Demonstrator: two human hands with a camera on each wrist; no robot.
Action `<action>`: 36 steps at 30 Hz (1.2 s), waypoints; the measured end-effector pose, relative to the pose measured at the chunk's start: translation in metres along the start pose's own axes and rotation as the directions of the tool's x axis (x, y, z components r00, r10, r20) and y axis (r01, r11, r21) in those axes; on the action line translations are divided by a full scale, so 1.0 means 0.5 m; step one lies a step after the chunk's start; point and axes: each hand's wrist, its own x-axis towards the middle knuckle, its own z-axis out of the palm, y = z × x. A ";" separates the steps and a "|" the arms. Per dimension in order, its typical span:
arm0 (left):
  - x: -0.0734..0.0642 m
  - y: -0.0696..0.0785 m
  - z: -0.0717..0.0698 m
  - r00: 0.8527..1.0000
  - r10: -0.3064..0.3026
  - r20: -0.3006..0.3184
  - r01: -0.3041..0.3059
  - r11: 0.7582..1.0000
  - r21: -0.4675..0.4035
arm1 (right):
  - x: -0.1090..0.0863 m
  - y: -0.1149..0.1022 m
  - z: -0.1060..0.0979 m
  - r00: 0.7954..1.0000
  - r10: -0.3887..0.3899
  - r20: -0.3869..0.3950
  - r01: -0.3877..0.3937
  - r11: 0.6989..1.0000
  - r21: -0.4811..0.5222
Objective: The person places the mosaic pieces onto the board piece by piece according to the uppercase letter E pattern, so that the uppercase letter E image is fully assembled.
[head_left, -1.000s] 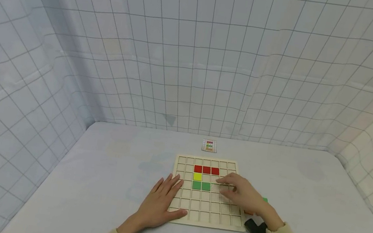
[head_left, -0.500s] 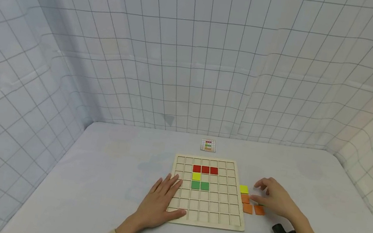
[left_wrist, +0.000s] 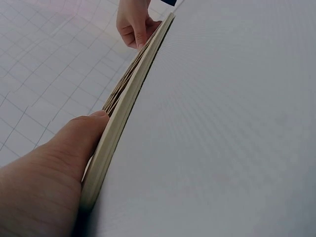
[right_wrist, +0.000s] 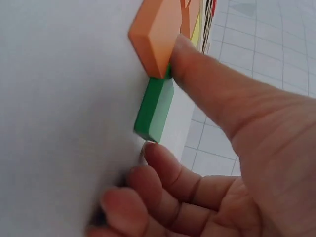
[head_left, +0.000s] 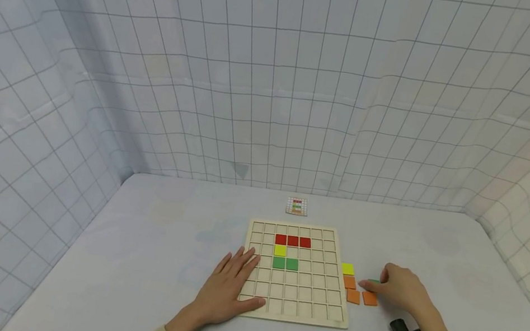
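Note:
My left hand [head_left: 227, 287] lies flat with spread fingers over the left edge of a pale wooden grid board [head_left: 296, 308]; its thumb rests at the near edge in the left wrist view. To the right of the board, my right hand [head_left: 405, 290] is down at the table. Its thumb and index finger pinch a green square tile [right_wrist: 155, 108] at opposite ends, the other fingers curled beneath. An orange tile [right_wrist: 155, 37] lies right beside the green one. On the board sit red tiles [head_left: 293, 241] in a row, a yellow tile [head_left: 280, 250] and two green tiles [head_left: 292, 264].
Loose by the board's right edge are a yellow tile [head_left: 347, 269] and three orange tiles [head_left: 353, 296]. Behind the board lies a small card [head_left: 297, 206] printed with a coloured grid pattern. White gridded cloth walls [head_left: 273, 104] enclose the table's back and sides.
My right hand has left the board, moved right to the loose tiles, and come down around the green tile with thumb and index closing in. The left hand has stayed put.

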 end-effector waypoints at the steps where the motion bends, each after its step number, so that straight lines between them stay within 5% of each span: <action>1: 0.000 0.000 0.000 1.000 0.000 -0.001 0.000 1.000 0.000 | 0.001 0.001 0.000 1.000 -0.006 -0.009 0.006 1.000 0.007; 22: -0.002 0.001 0.001 0.999 0.023 -0.043 -0.023 1.000 0.001 | 0.027 0.004 0.012 0.995 -0.060 -0.077 0.075 0.973 0.219; 36: -0.001 0.003 -0.001 1.000 -0.003 -0.007 0.003 1.000 -0.002 | 0.039 -0.003 0.024 0.969 -0.195 -0.153 0.230 0.938 0.259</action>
